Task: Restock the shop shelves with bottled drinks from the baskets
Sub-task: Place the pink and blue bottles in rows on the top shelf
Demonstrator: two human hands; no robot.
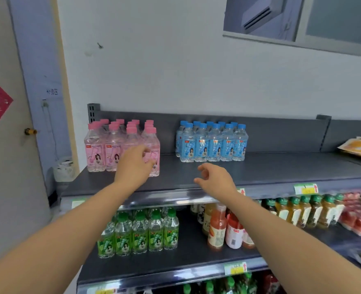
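While both arms are stretched over the top shelf (281, 168), the left hand (136, 164) is laid against the front pink bottles (100, 149) at the shelf's left end. Whether its curled fingers are closed round one cannot be told. The right hand (214, 177) is held just above the shelf with fingers loosely curled and nothing held. Blue bottles (213, 145) are ranked beyond it, and green bottles (141, 234) are seen one shelf below.

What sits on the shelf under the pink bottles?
Green-capped bottles stand in rows on the lower shelf, right below the pink bottles. The top shelf hides how far back they go.
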